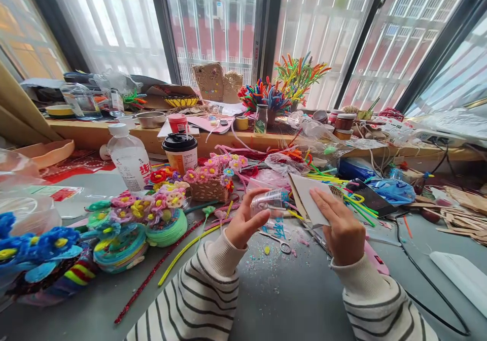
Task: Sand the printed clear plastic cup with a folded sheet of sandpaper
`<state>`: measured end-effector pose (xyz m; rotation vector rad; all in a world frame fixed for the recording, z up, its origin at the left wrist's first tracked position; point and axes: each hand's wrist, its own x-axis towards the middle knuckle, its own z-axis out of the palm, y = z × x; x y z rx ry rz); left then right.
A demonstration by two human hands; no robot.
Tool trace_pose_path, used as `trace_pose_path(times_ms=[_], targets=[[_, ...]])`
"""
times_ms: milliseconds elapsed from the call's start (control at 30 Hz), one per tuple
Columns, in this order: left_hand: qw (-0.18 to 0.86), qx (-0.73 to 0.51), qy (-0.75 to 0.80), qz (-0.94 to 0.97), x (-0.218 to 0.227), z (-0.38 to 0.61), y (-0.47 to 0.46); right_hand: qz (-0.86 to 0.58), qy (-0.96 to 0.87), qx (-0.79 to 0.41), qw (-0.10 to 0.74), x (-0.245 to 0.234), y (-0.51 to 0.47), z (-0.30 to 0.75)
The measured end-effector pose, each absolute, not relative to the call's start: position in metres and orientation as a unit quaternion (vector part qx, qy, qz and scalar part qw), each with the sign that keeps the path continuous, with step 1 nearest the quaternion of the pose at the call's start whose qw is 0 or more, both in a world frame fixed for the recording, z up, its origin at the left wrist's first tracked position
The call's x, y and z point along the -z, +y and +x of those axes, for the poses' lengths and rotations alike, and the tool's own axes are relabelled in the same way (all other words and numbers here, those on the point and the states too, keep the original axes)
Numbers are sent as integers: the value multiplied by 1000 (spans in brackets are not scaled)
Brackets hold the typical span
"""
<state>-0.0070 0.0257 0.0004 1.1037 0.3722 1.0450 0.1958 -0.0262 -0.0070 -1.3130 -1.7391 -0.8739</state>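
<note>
My left hand (245, 222) is closed round a small clear jar (271, 202) with a barcode label, held above the grey table. My right hand (340, 224) lies with its fingers stretched flat on a piece of white card (307, 194) that tilts up beside the jar. Small scissors (279, 240) lie on the table just below my hands, among scattered glitter bits. Both my sleeves are white with dark stripes.
Pipe-cleaner flowers in pots and a basket (208, 186) crowd the left. A water bottle (129, 156) and a lidded paper cup (181, 150) stand behind them. Loose pipe cleaners, plastic bags, a black cable (426, 280) and a cluttered windowsill (95, 130) surround the work area.
</note>
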Motion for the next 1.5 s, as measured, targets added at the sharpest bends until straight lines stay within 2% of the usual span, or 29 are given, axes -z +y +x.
trace_pose_path(times_ms=[300, 400, 533, 800, 967, 1133, 1267, 1400, 1500], targets=[[690, -493, 165, 503, 1, -6, 29, -452, -706, 309, 450, 5, -38, 191], [688, -495, 151, 509, -1, -5, 25, -420, -741, 303, 428, 5, -37, 188], [687, -474, 104, 541, 0, -4, 21, -473, -712, 325, 405, 4, -33, 194], [694, -447, 153, 542, -3, -4, 20, -445, -702, 277, 483, 1, -44, 196], [692, -428, 101, 573, 0, -3, 16, -445, -720, 283, 451, 6, -33, 197], [676, -459, 96, 569, 6, -4, 16, -451, -683, 305, 487, 6, -33, 200], [688, -451, 89, 561, 6, -4, 16, -428, -738, 267, 449, 4, -36, 192], [678, -486, 109, 540, 5, -1, 17, -458, -689, 279, 488, 6, -36, 188], [685, -478, 95, 541, 3, 0, 16, -429, -724, 271, 467, 7, -37, 188]])
